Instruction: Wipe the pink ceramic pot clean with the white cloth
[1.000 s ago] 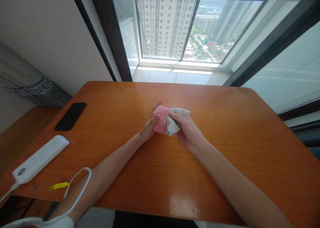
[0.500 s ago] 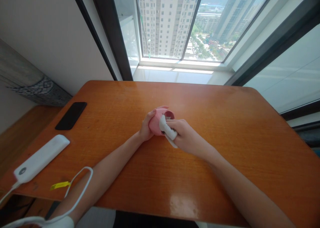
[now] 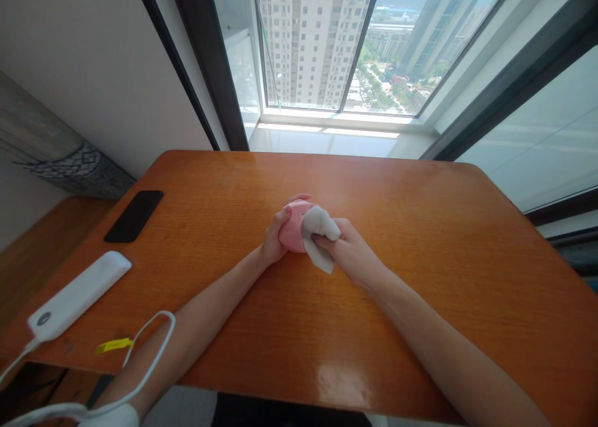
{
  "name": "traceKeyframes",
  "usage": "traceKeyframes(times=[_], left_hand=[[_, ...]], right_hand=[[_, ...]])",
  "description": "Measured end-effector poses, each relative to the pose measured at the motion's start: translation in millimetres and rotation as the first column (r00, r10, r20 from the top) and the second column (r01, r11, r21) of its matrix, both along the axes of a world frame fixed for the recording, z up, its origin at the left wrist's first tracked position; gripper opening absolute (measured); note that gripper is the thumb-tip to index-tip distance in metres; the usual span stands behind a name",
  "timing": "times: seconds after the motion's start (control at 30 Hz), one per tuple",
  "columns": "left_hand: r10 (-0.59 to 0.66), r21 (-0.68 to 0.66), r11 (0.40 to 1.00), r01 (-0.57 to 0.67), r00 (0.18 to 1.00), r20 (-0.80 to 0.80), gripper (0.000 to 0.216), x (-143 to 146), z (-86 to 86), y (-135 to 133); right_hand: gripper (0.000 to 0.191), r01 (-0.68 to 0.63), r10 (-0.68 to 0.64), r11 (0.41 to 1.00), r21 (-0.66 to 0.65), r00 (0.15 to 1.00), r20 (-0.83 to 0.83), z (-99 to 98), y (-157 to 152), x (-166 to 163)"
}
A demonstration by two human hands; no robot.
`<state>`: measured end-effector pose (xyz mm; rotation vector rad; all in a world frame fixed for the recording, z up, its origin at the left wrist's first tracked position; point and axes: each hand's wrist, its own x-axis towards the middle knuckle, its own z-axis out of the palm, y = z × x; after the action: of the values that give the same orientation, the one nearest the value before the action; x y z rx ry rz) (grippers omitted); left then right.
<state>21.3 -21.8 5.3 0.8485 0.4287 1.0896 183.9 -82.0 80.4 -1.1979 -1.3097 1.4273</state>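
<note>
A small pink cup [image 3: 292, 232] lies tilted at the middle of the orange wooden table [image 3: 420, 227]. My left hand [image 3: 275, 237] is wrapped round its left side and holds it. My right hand [image 3: 351, 252] grips a white cloth [image 3: 318, 232] and presses it against the cup's right side and rim. The cloth hides the cup's mouth. Both forearms reach in from the near edge of the table.
A black phone [image 3: 134, 215] lies flat at the table's left. Nearer me on the left rests a white power bank [image 3: 77, 296], with a white cable [image 3: 149, 336] and a yellow tag [image 3: 111, 346]. Beyond the far edge are a window sill and large windows.
The cup has been turned in my left hand. My right hand has brought the cloth from inside the cup's mouth up over its rim and right side.
</note>
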Motion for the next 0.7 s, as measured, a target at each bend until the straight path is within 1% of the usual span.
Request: traceKeyframes(times=[0.03,0.07,0.1,0.13,0.17,0.2,0.23,0.27,0.3,0.33,0.37,0.4,0.43,0.47,0.5,0.53,0.57,0.6,0.7], left_hand=[[-0.023,-0.016,1.000,0.023,1.000,-0.003,0.062,-1.0,0.3,0.2],[-0.051,-0.031,0.998,0.051,0.999,-0.010,0.063,-1.9,0.6,0.4],[-0.080,-0.044,0.996,0.079,0.997,-0.019,0.065,-2.5,0.9,0.5],[-0.106,-0.053,0.993,0.104,0.994,-0.028,0.066,-2.9,1.3,0.6],[-0.122,-0.059,0.991,0.120,0.992,-0.034,0.068,-3.1,1.5,0.7],[-0.126,-0.063,0.990,0.123,0.991,-0.037,0.069,-3.1,1.8,0.7],[-0.119,-0.067,0.991,0.116,0.992,-0.038,0.069,-2.9,2.0,0.6],[-0.104,-0.069,0.992,0.102,0.994,-0.038,0.069,-2.6,2.2,0.5],[-0.088,-0.069,0.994,0.086,0.995,-0.038,0.068,-2.2,2.3,0.3],[-0.076,-0.068,0.995,0.074,0.996,-0.037,0.067,-1.8,2.3,0.1],[-0.071,-0.065,0.996,0.068,0.997,-0.035,0.067,-1.2,2.2,-0.1],[-0.068,-0.060,0.996,0.066,0.997,-0.032,0.066,-0.6,2.0,-0.1],[-0.060,-0.050,0.997,0.058,0.998,-0.028,0.065,0.1,1.6,-0.1],[-0.044,-0.035,0.998,0.043,0.999,-0.024,0.064,0.9,1.2,0.2],[-0.024,-0.017,1.000,0.023,0.999,-0.023,0.063,1.6,0.8,0.5],[-0.003,0.003,1.000,0.003,1.000,-0.024,0.062,2.3,0.3,0.9],[0.017,0.023,1.000,-0.016,1.000,-0.024,0.060,2.8,-0.1,1.3],[0.029,0.039,0.999,-0.028,0.999,-0.025,0.060,3.1,-0.6,1.7],[0.032,0.054,0.998,-0.030,0.999,-0.023,0.060,3.2,-1.7,2.1]], right_hand=[[0.016,-0.115,0.102,0.989,0.097,0.986,0.132,0.5,0.6,3.0],[0.020,-0.231,0.182,0.956,0.180,0.950,0.254,1.8,1.5,6.3],[0.022,-0.335,0.237,0.909,0.249,0.904,0.355,3.6,2.4,9.6],[0.023,-0.416,0.265,0.857,0.303,0.861,0.433,5.7,3.2,12.5],[0.025,-0.471,0.274,0.814,0.339,0.827,0.491,7.7,3.7,14.7],[0.026,-0.504,0.280,0.789,0.350,0.803,0.526,9.6,3.8,16.0],[0.026,-0.503,0.281,0.794,0.341,0.801,0.529,11.1,3.4,16.4],[0.026,-0.474,0.285,0.825,0.308,0.819,0.498,12.4,2.6,16.0],[0.025,-0.423,0.291,0.871,0.249,0.853,0.433,13.4,1.8,14.8],[0.023,-0.357,0.290,0.920,0.164,0.898,0.331,14.2,1.1,13.2],[0.019,-0.280,0.263,0.958,0.061,0.945,0.195,14.9,0.7,11.2],[0.011,-0.196,0.198,0.979,-0.055,0.979,0.038,15.4,0.7,9.3],[0.004,-0.113,0.094,0.978,-0.176,0.989,-0.114,15.7,1.2,7.4],[0.014,-0.036,-0.036,0.956,-0.291,0.971,-0.236,15.7,2.0,5.7],[0.024,0.031,-0.167,0.921,-0.389,0.932,-0.321,15.5,2.9,4.2],[0.030,0.080,-0.273,0.885,-0.459,0.887,-0.372,14.9,3.7,2.8],[0.032,0.112,-0.341,0.861,-0.497,0.851,-0.399,14.1,4.3,1.6],[0.030,0.133,-0.376,0.851,-0.508,0.830,-0.412,13.2,4.6,0.4],[0.031,0.180,-0.407,0.860,-0.477,0.805,-0.432,11.3,3.5,-3.8]])
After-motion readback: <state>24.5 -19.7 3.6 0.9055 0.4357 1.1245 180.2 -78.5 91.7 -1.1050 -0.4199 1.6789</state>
